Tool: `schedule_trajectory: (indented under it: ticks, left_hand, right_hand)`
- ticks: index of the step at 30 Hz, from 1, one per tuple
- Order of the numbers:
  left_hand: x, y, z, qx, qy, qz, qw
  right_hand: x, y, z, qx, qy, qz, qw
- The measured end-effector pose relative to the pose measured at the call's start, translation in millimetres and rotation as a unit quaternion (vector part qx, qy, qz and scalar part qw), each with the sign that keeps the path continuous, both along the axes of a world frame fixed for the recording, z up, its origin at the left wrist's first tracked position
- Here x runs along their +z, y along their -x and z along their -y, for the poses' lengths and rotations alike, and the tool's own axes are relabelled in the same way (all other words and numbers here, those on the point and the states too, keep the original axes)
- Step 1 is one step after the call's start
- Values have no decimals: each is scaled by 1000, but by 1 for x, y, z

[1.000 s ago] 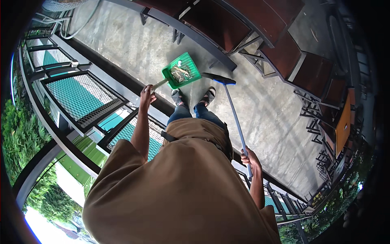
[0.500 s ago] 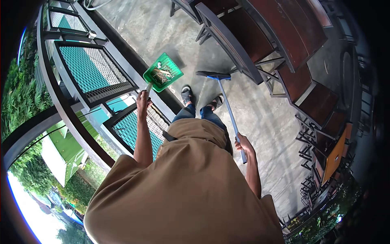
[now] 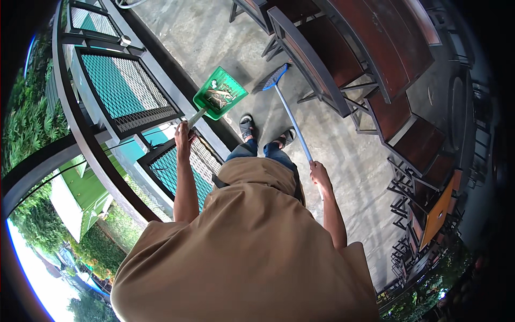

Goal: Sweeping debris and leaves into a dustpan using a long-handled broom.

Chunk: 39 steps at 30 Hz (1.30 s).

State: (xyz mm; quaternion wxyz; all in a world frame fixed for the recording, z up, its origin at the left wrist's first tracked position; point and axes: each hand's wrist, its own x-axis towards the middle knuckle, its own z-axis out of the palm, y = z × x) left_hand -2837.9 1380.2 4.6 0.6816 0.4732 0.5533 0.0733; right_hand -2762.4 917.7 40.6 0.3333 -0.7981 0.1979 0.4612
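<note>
My left hand [image 3: 183, 134] is closed round the pale handle of a green dustpan [image 3: 226, 107], which holds dry leaves, bits of debris and something white. My right hand [image 3: 318, 175] grips the blue stick of a broom [image 3: 292, 118]. The broom's blue head with dark bristles rests on the concrete floor [image 3: 327, 150] to the right of the dustpan, near the bench legs. My sandalled feet [image 3: 245, 126] stand below the dustpan and broom head.
A railing [image 3: 80, 134] with black mesh panels [image 3: 123, 88] runs along my left, trees beyond it. Dark wooden tables [image 3: 370, 37] and benches [image 3: 327, 48] with metal frames fill the upper right, with more stacked furniture [image 3: 418, 209] at the right. A dark gutter strip edges the floor.
The broom head has swung up and away from my feet, tilting toward the bench. My right hand has risen with the stick. The view has shifted, putting the railing more upright.
</note>
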Motion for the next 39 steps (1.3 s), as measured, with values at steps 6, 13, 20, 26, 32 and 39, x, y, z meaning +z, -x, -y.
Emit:
schedule_trajectory:
  ticks: [6, 13, 20, 26, 32, 39]
  left_hand:
    - [15, 7, 11, -4, 5, -5, 1000]
    - [25, 13, 20, -24, 2, -30, 999]
    - [25, 9, 20, -68, -9, -31, 997]
    - [-1, -7, 12, -103, -12, -30, 994]
    - [-9, -40, 4, -162, 0, -51, 985]
    - [-18, -89, 9, -285, -39, -79, 954]
  right_hand:
    - [-40, -52, 9, -15, -20, 17, 1000]
    - [-85, -84, 11, -104, -74, -50, 991]
    - [-81, -36, 5, -277, -158, -207, 925]
    - [-43, 75, 42, -226, -135, -193, 945]
    - [19, 123, 59, -73, 53, -107, 990]
    - [124, 120, 32, 196, 329, 120, 916]
